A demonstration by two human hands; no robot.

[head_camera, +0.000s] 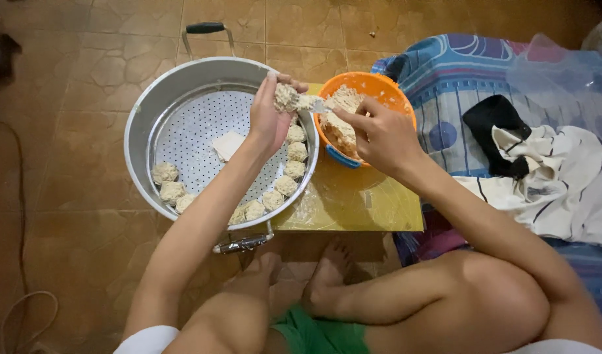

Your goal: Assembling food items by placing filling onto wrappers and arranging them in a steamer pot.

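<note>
Floor (71,216) to my left is brown tile; a cord (19,308) loops at the far left edge, well apart from the work. Open room there, and beyond the pot's far handle.

Steamer pot (147,98) sits partly on the floor side, its right rim overlapping the yellow surface (353,203). Perforated tray (202,137) inside: middle bare except for one pale square wrapper (227,144). Dumplings (164,173) line the near-left rim; more dumplings curve along the right rim. Far-left arc of the tray has open room.

My left hand (268,118) is raised over the pot's right rim, fingers curled around a dumpling (286,97) with filling showing at the top. My left forearm crosses the near rim and covers some of the row.

My right hand (383,134) is just beside, pinched on a small utensil (318,105); its tip touches the dumpling's filling.

Orange bowl (392,88) of pale filling stands behind my right hand, on the surface's far corner, touching the pot's rim. Near part of the surface is bare and floury.

Right: striped bedding (445,65), a black cloth (494,118), a white patterned cloth (563,190), clear plastic (563,65). These crowd the surface's right edge. My knees and feet close off the near edge.
</note>
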